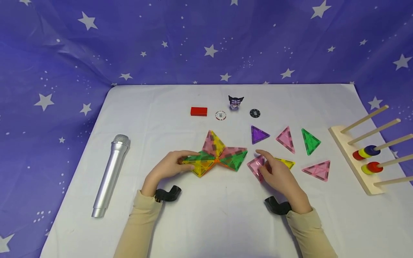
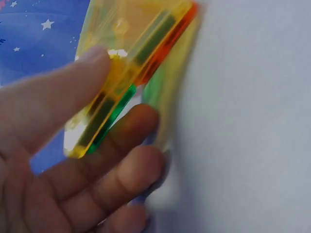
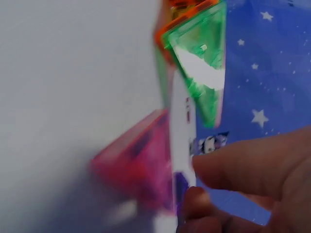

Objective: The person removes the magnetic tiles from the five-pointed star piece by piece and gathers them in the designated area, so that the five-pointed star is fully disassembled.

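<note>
The left hand [image 1: 167, 165] pinches the left edge of the joined tile cluster [image 1: 217, 154] at table centre, thumb above and fingers [image 2: 127, 167] below a yellow-and-green tile. The right hand [image 1: 277, 174] holds the pink triangle tile [image 1: 256, 166], fingers curled on its raised edge, just right of the cluster and not touching it. Loose triangles [image 1: 285, 139] lie beyond. Bare white table [image 1: 226, 215] extends toward the near edge. A silver microphone [image 1: 109, 175] and peg rack [image 1: 361, 161] flank the sides, well apart.
</note>
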The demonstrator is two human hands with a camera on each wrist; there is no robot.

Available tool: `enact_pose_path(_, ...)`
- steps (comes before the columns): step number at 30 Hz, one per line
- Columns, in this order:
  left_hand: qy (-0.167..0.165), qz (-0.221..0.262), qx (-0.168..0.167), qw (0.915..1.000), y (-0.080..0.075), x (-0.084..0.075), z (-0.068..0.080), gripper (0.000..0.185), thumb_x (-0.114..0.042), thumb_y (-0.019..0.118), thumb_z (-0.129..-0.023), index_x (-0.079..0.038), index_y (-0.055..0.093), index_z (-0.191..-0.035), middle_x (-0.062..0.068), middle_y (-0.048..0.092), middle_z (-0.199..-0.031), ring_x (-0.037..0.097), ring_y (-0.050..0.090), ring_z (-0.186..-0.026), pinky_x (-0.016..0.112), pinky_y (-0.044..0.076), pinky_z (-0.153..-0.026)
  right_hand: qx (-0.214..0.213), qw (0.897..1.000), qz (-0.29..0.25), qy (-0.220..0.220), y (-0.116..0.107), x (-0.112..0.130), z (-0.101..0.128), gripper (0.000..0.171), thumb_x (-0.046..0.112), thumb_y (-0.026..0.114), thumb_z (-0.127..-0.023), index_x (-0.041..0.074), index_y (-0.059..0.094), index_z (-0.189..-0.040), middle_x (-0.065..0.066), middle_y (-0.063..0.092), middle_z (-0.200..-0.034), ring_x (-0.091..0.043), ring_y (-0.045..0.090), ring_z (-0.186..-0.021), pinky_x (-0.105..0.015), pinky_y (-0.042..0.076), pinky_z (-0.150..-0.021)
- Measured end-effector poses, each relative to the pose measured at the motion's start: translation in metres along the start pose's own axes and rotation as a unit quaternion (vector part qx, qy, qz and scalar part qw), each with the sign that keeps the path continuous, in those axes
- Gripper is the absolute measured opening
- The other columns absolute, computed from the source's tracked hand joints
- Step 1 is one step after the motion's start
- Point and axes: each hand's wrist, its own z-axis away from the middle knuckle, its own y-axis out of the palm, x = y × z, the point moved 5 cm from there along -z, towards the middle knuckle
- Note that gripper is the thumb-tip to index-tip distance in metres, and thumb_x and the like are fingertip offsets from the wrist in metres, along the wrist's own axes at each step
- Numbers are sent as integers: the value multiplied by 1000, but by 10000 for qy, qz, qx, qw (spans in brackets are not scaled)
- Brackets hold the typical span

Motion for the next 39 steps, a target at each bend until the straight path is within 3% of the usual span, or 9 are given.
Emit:
enact_pose_path(5,-466,873,-395,9943,5,11,0,37,-19,65,-85,-13,59,-121,8,62,-74,21,53,-54,28,40,-47,-594,9952,-287,-725,-3,28,-14,27,8,61,-84,8,60,-111,-1,49,-73,-19,45,-66,-32,37,-59)
enact_pose_path(9,-447,1596,-346,9856,13,17,-3,38,-12,59,-89,-7,54,-126,18,63,-66,26,47,-40,27,35,-36,-486,9903,-559,-1179,9,50,-27,29,15,68,-81,11,63,-109,-9,54,-100,-29,47,-95,-44,38,-79)
enact_pose_path(12,-299,2257,-117,9737,20,17,-5,38,-4,54,-90,-1,50,-128,27,60,-64,25,40,-33,26,34,-33,-143,9891,-692,-1290,24,60,-36,35,21,70,-80,16,62,-114,-14,48,-119,-32,39,-113,-54,29,-91)
enact_pose_path(16,-299,2960,42,9547,25,17,-4,39,1,54,-88,0,50,-127,28,59,-65,18,45,-34,23,35,-34,-20,9898,-630,-1280,40,67,-42,35,25,70,-80,23,62,-115,-15,44,-128,-29,34,-122,-67,8,-93)
enact_pose_path(25,-175,3154,-155,9487,24,20,-1,31,3,55,-88,3,51,-119,29,57,-62,20,48,-35,25,34,-32,-291,9896,-691,-1228,53,71,-44,26,28,65,-84,28,66,-110,-12,48,-125,-24,38,-120,-67,-6,-91)
enact_pose_path(30,-237,3044,-193,9521,20,10,2,26,7,52,-88,6,51,-114,33,54,-62,22,46,-34,27,37,-33,-491,9886,-619,-1278,56,73,-45,22,28,64,-85,29,67,-106,-9,51,-121,-25,38,-119,-67,-7,-91)
enact_pose_path(39,-119,3042,-177,9524,22,21,3,22,1,54,-89,2,53,-111,8,42,-48,11,35,-32,23,31,-32,-651,9878,-514,-1314,61,76,-46,19,28,63,-85,30,66,-104,-9,51,-119,-28,35,-119,-66,-6,-91)
